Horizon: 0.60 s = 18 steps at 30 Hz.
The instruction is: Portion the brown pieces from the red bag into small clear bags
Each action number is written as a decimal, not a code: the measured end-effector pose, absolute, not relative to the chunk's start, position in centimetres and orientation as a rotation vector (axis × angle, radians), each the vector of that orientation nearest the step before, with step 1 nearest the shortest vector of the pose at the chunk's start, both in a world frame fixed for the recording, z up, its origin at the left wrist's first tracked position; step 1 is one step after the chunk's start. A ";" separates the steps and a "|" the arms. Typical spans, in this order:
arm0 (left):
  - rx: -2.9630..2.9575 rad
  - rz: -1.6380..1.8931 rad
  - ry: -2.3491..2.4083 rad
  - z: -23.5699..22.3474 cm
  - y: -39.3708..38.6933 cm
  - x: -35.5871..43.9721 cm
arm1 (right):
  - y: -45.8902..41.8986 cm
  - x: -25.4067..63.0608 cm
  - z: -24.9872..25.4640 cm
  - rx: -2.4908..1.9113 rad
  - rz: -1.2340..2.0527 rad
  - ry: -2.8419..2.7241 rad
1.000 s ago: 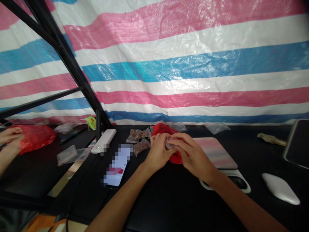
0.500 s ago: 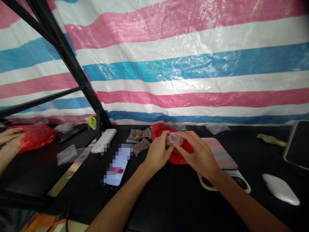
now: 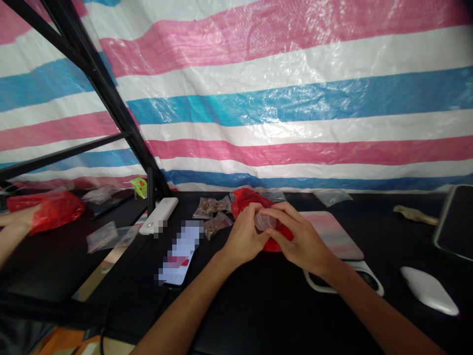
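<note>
My left hand [image 3: 241,237] and my right hand [image 3: 300,239] close around a small clear plastic cup [image 3: 264,221] from both sides. Its rounded end shows between my thumbs and fingers; whether it is one piece or several nested ones I cannot tell. Behind and under the hands lies a crumpled red plastic bag [image 3: 244,198], partly covered by them. Small clear zip bags of brown dried pieces [image 3: 217,225] lie just left of the red bag.
A lit phone [image 3: 181,256] and a white power strip [image 3: 159,215] lie to the left. Right are a marbled phone-like slab [image 3: 338,236], a white mouse [image 3: 428,290] and a dark-screened device [image 3: 456,222]. At far left, another person's arm [image 3: 16,224] reaches into a red bag [image 3: 55,209].
The clear cup has turned in my fingers and shifted slightly left and down. My right hand has come a little closer to my left. The other person's hand has moved further into their red bag.
</note>
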State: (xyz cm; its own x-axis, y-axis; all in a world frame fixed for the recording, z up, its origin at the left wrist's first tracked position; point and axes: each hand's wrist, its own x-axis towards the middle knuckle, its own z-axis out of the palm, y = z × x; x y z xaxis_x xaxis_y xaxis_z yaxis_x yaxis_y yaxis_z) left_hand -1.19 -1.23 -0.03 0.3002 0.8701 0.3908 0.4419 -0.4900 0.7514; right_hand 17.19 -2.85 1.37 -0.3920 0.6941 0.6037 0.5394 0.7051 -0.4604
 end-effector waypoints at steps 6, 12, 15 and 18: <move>2.145 1.137 1.153 -0.1 -1.0 -1.5 | -2.7 17.6 1.3 -1.019 0.112 -1.991; 2.368 1.187 1.192 0.9 -1.1 -2.1 | -2.3 18.1 1.4 -1.073 0.012 -1.948; 2.348 1.135 1.173 1.0 -1.2 -2.1 | -2.5 17.8 1.4 -1.032 0.023 -1.998; 2.289 1.064 1.168 0.6 -1.2 -1.7 | -2.8 17.4 1.4 -0.971 0.073 -2.084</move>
State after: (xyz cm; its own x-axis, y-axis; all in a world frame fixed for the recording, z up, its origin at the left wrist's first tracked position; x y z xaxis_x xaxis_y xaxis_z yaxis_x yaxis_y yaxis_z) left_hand -1.68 -1.23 0.59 0.3753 0.8040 0.4613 0.5341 -0.5943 0.6013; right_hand 17.37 -2.78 1.36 -0.3698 0.6608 0.6532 0.6134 0.7016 -0.3625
